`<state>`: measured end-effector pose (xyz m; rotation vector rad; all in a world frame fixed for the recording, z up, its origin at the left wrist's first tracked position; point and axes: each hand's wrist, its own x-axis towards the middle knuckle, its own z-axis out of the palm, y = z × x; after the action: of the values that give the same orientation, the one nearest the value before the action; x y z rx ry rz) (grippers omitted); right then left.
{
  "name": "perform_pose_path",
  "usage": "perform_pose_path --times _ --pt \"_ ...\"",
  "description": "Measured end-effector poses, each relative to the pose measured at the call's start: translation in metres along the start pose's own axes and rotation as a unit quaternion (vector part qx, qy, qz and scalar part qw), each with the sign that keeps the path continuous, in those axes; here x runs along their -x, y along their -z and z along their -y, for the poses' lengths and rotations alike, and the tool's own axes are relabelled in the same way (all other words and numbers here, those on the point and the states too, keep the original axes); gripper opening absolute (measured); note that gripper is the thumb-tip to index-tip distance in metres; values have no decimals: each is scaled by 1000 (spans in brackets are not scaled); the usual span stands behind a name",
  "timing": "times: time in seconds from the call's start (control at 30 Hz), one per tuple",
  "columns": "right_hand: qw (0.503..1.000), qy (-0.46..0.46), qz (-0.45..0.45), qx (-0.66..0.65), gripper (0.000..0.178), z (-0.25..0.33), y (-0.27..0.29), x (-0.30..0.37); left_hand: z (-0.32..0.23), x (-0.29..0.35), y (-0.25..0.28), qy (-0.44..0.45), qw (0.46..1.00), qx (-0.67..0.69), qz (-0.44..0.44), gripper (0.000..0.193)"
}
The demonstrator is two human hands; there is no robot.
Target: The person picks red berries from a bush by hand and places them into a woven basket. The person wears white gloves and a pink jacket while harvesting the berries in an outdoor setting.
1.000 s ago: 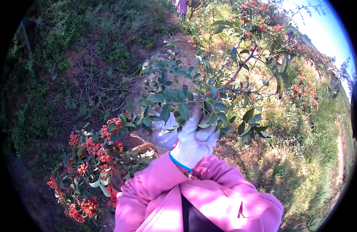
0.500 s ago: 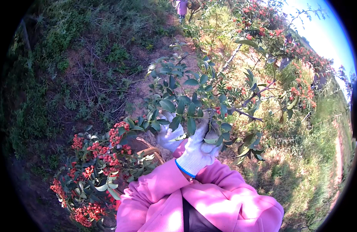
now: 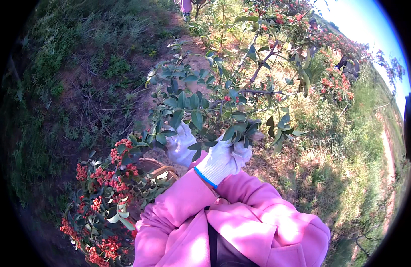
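Observation:
My arms cross in front of me, in pink sleeves, the left forearm over the right. My left hand (image 3: 224, 159), in a white knitted glove with a blue cuff edge, is closed around a leafy branch (image 3: 253, 87), its fingertips partly behind leaves. Further left, my right hand (image 3: 180, 144), also white-gloved, reaches up under the same foliage; leaves hide its fingers. The branch has dark green leaves and a few small red berries (image 3: 227, 99) above my left hand.
At lower left, clusters of red berries (image 3: 118, 180) hang among leaves, beside a brown basket rim (image 3: 162, 169). More berry-laden bushes (image 3: 336, 84) stand at upper right. A person in pink (image 3: 185, 6) is far off at the top. Weeds (image 3: 81, 102) cover the ground at left.
Both hands and the branch have shifted slightly left in view, the branch also upward. The left hand stays closed on the branch. The surroundings have shifted too, as the view turned.

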<state>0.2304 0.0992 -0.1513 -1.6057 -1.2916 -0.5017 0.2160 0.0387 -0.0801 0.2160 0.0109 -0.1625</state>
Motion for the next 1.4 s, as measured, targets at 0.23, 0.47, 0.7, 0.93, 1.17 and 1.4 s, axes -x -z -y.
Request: perform_pose_path --times 0.23,0.47,0.7,0.93,1.17,1.4 --pt "1000 -6 1 -17 38 4 -8 -4 -5 -14 -15 -1 982 117 150 53" --pt "999 -19 0 -27 35 3 -8 -6 -11 -24 -13 -66 977 155 129 44" --pt "999 -42 -5 -26 32 -3 -6 -5 -27 -19 -37 -45 972 189 133 30" --pt "997 -53 6 -57 30 7 -20 2 -20 -3 -29 -52 980 102 162 20" --pt "954 -164 -81 -237 32 -33 -43 14 -21 -18 -27 -81 982 42 163 29" --pt "978 150 -80 118 61 -10 -13 -3 20 31 -16 9 978 -207 28 22"
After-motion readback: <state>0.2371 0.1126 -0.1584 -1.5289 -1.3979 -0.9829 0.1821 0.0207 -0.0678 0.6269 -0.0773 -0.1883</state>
